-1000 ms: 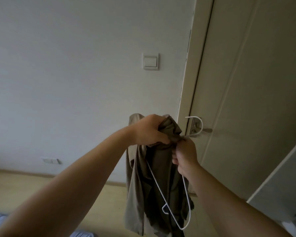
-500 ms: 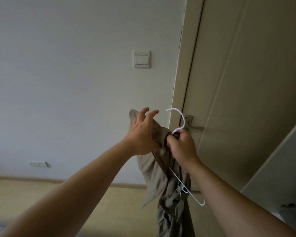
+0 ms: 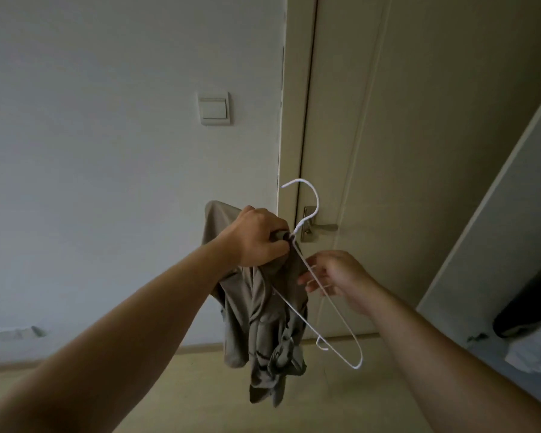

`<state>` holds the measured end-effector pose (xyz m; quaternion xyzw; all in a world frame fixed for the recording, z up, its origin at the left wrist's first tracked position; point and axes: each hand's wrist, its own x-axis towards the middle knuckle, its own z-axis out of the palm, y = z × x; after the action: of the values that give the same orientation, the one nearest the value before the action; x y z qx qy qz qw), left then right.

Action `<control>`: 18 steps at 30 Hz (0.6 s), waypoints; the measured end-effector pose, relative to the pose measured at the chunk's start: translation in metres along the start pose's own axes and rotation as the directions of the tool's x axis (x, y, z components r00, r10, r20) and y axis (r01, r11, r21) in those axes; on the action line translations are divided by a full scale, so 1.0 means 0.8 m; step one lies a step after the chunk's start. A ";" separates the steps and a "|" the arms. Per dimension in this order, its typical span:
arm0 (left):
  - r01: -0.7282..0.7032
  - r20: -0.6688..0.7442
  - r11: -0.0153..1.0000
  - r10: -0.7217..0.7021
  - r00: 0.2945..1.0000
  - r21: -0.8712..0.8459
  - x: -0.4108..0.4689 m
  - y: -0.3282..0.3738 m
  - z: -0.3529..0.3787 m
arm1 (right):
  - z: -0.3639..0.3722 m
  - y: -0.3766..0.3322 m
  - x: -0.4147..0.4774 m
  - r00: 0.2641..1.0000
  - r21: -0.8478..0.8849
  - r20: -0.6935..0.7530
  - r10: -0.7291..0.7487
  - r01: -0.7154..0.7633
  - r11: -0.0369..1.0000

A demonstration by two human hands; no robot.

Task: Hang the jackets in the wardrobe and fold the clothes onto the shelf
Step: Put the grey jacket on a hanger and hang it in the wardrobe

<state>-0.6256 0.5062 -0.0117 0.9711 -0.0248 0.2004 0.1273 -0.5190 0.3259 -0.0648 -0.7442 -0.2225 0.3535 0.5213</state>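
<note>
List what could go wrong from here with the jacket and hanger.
The jacket hangs bunched from the left hand, which also holds the hanger neck, and may slide off. The right hand only touches the wire with relaxed fingers, so the hanger could swing. Its hook sits near the door handle and might snag.

No text, label, brand, number or sign could be read anywhere in the head view.
</note>
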 end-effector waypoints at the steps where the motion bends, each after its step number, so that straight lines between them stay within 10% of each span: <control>1: -0.017 0.007 1.000 0.017 1.000 0.008 0.000 0.000 0.002 | 0.000 0.006 -0.001 1.000 -0.057 -0.001 0.027 -0.027 0.998; 11: 0.078 -0.127 0.996 -0.072 0.989 0.044 -0.014 0.007 0.012 | 0.060 0.067 -0.007 0.917 -0.485 0.156 0.367 -0.253 0.837; 18: 0.167 -0.200 0.983 -0.150 0.968 0.072 -0.040 -0.020 -0.015 | 0.097 0.090 0.012 0.970 -0.189 -0.007 0.241 -0.238 0.953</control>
<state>-0.6581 0.5247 -0.0173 0.9505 0.0745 0.2841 0.1017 -0.5747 0.3547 -0.1511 -0.8088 -0.1673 0.3973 0.4000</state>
